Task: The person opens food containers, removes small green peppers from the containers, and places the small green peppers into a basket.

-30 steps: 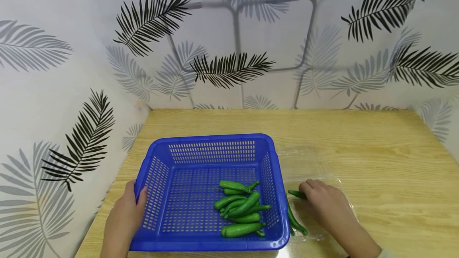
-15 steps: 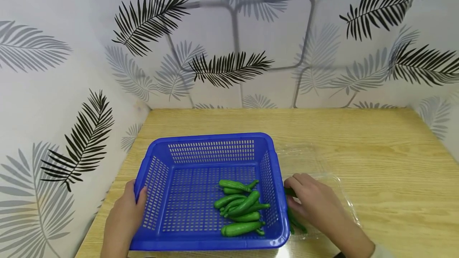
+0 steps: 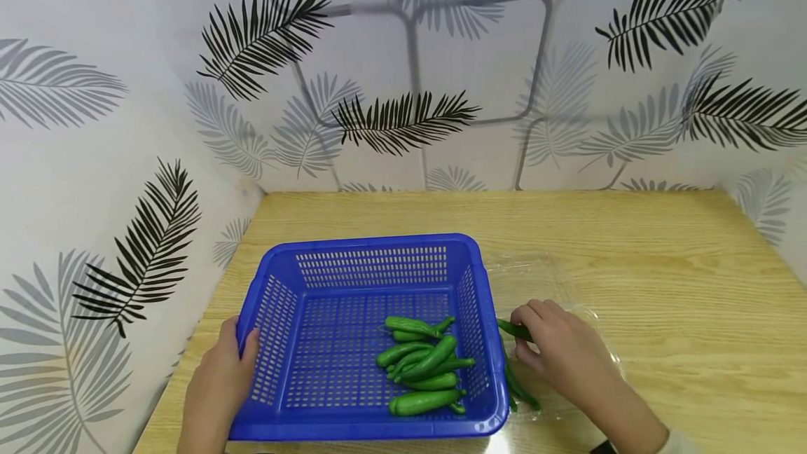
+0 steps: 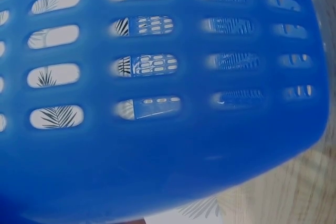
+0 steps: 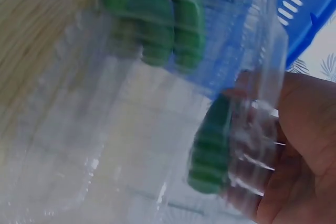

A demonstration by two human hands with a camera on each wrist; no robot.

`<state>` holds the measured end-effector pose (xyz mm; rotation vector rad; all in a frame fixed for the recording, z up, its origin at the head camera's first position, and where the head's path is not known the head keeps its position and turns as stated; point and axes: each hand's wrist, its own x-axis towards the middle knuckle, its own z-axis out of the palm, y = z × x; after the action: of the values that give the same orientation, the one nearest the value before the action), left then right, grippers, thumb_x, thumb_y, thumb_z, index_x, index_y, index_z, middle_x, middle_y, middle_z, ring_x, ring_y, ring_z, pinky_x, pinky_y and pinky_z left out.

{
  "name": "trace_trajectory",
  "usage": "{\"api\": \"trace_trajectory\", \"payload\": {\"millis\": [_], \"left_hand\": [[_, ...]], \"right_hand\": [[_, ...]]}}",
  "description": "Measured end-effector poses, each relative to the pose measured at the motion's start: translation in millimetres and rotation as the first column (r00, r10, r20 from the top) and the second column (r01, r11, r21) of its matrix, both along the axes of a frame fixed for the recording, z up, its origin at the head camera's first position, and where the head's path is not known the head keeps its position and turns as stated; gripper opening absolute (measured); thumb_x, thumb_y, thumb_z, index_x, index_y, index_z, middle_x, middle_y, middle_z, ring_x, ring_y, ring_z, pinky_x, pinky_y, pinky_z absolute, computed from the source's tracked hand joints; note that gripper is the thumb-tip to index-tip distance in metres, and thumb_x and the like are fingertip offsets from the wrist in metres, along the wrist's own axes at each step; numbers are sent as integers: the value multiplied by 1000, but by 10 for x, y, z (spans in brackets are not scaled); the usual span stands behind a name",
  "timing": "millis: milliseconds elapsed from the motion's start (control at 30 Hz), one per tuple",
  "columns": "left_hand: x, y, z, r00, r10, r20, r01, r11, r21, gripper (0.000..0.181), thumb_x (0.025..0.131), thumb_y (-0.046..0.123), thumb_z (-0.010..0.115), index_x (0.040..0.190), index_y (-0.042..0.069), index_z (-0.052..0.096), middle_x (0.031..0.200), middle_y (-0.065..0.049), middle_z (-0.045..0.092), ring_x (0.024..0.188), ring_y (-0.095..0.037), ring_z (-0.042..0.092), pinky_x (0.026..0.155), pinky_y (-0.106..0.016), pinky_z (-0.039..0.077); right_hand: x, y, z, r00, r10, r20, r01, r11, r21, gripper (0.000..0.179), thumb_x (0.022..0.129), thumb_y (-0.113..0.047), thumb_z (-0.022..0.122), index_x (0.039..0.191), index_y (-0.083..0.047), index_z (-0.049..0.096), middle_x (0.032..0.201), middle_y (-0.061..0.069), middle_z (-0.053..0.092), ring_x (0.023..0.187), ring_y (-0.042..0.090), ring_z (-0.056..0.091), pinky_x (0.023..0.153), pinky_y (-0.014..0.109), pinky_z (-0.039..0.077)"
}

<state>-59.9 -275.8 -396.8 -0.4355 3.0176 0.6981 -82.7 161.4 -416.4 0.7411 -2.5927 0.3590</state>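
Note:
My left hand [image 3: 217, 384] grips the left rim of a blue plastic basket [image 3: 343, 356], thumb over the edge. The basket's slotted wall [image 4: 157, 166] fills the left wrist view, where the hand does not show. Several green peppers [image 3: 425, 403] lie in the basket's right part. Just right of the basket, my right hand [image 3: 561, 349] pinches a green pepper [image 3: 513, 329] within a clear plastic box [image 3: 523, 279]. Other green peppers [image 3: 520, 392] lie in the box near the basket. In the right wrist view, the held pepper [image 5: 209, 150] shows through the clear plastic.
Everything stands on a light wooden table [image 3: 687, 300]. A wall [image 3: 391, 40] with a leaf print rises behind the table and along its left side. The basket's right wall stands between the box and the peppers in the basket.
My right hand moved left toward the basket with the pepper, then slightly back to the right, so the pepper shows more again. My left hand and the basket have stayed in place.

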Motion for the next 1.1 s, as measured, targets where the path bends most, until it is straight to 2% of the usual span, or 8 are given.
{"api": "trace_trajectory", "payload": {"millis": [100, 333, 567, 900, 1100], "left_hand": [[6, 10, -6, 1000, 6, 3, -6, 1000, -2, 56, 99, 39, 32, 136, -2, 30, 102, -30, 59, 85, -43, 61, 65, -54, 44], [10, 8, 4, 1000, 8, 9, -8, 1000, 4, 57, 99, 41, 31, 136, -3, 30, 101, -30, 59, 83, -42, 61, 64, -54, 44], [4, 7, 4, 1000, 7, 10, -7, 1000, 2, 57, 99, 41, 30, 136, -3, 30, 100, -29, 60, 82, -41, 62, 65, -54, 44], [12, 12, -6, 1000, 7, 10, -7, 1000, 0, 57, 99, 41, 30, 136, -3, 30, 102, -29, 59, 85, -43, 61, 66, -54, 44], [0, -4, -11, 1000, -3, 0, 3, 1000, 1, 58, 99, 41, 30, 136, -3, 30, 102, -30, 59, 85, -44, 61, 65, -55, 43]], "right_hand": [[9, 38, 44, 1000, -19, -17, 18, 1000, -20, 18, 70, -13, 69, 87, -13, 62, 81, -6, 59, 72, 10, 55, 56, 28, 48], [7, 56, 162, 996, -81, 21, 83, 993, -81, 18, 72, -15, 70, 88, -15, 61, 80, -8, 58, 72, 8, 53, 54, 27, 45], [12, -31, 194, 1000, -23, -6, 22, 993, -116, 20, 73, -17, 71, 92, -14, 64, 87, -6, 62, 82, 11, 58, 62, 30, 50], [4, -121, 212, 999, 30, -16, -32, 992, -124, 22, 76, -18, 73, 96, -14, 66, 90, -7, 62, 84, 11, 57, 68, 31, 49], [-35, -202, 267, 988, 131, -87, -142, 981, -135, 24, 75, -14, 74, 98, -12, 67, 93, -4, 63, 86, 14, 57, 73, 32, 48]]}}
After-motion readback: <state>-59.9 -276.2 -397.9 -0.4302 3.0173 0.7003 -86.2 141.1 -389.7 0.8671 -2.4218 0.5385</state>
